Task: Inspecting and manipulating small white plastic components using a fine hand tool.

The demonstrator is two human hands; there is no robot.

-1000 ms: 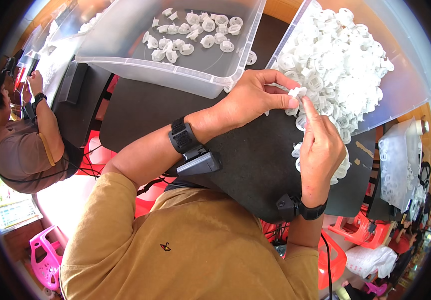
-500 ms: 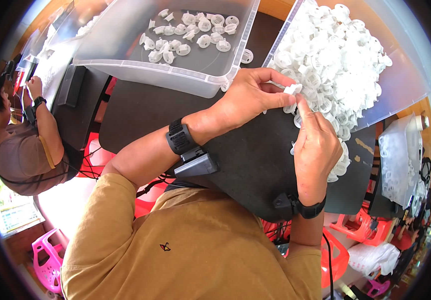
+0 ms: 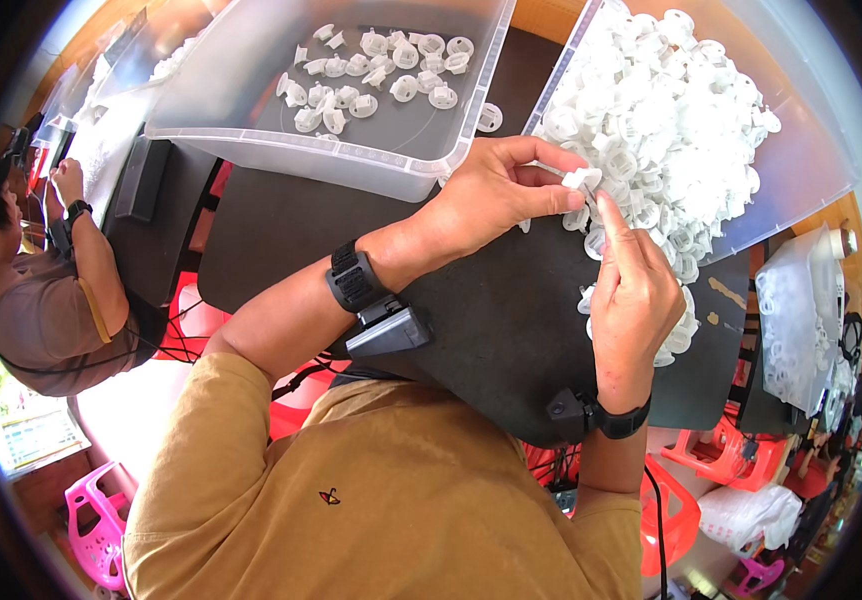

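Between the thumb and fingers of my left hand (image 3: 521,185) is a small white plastic part (image 3: 581,180), held above the table's right half. My right hand (image 3: 633,285) is closed just below and to the right of it, index finger pointing up at the part. A thin dark sliver shows between that fingertip and the part; what the right hand grips is mostly hidden. Behind both hands a big heap of similar white parts (image 3: 661,130) spills from a tilted clear bin (image 3: 801,150) onto the table. Some loose parts lie under my right hand.
A translucent bin (image 3: 291,145) with several white parts stands at the back left of the dark table (image 3: 291,220). One part (image 3: 490,117) lies between the bins. At far left a person (image 3: 61,280) works at another table. A bag of parts (image 3: 791,320) sits at right.
The white part has shifted slightly left in my left hand. My right index fingertip has drawn a little away from it, and a thin dark sliver now shows between them.
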